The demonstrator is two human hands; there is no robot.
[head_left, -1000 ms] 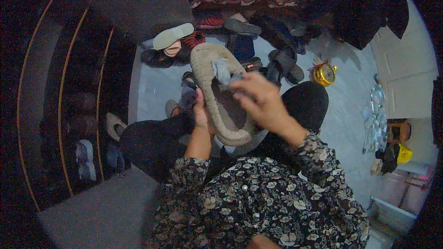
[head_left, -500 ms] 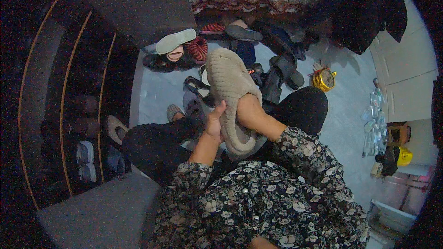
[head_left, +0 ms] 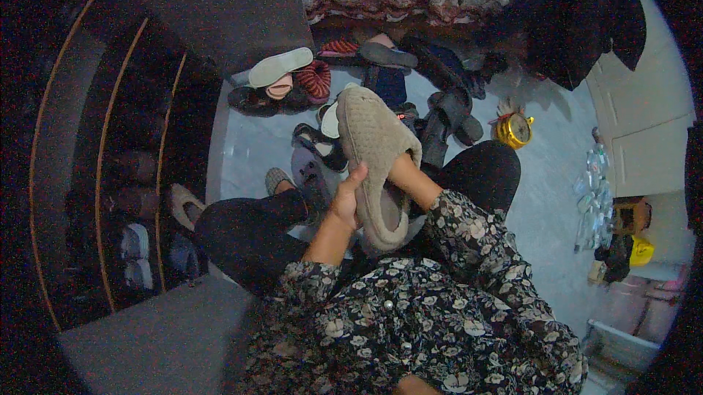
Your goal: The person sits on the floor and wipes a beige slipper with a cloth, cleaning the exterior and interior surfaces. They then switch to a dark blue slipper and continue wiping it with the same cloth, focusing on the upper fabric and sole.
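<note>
A beige ribbed slipper (head_left: 373, 128) is raised in front of me, toe pointing away and heel toward my body. My left hand (head_left: 348, 197) grips its left side, the thumb lying up along the edge. Through the foot opening, my right hand (head_left: 405, 174) reaches into the slipper; its fingers are hidden inside the toe. Beyond the slipper, dark shoes lie on the floor, among them a black shoe with a light insole (head_left: 320, 144) and a dark grey sandal (head_left: 437, 135).
A shoe rack (head_left: 106, 175) with several shelves stands at left. Pale-soled shoes (head_left: 282, 67) and red-black striped slippers (head_left: 315, 80) lie farther off. To the right are a gold round pot-like thing (head_left: 514, 130), clear plastic bottles (head_left: 594, 194) and a white cabinet (head_left: 648, 146).
The slipper has shifted slightly right and toward me, turning a little, so more of its opening and inner sole shows. My right forearm has moved slightly left; my left hand keeps its hold.
</note>
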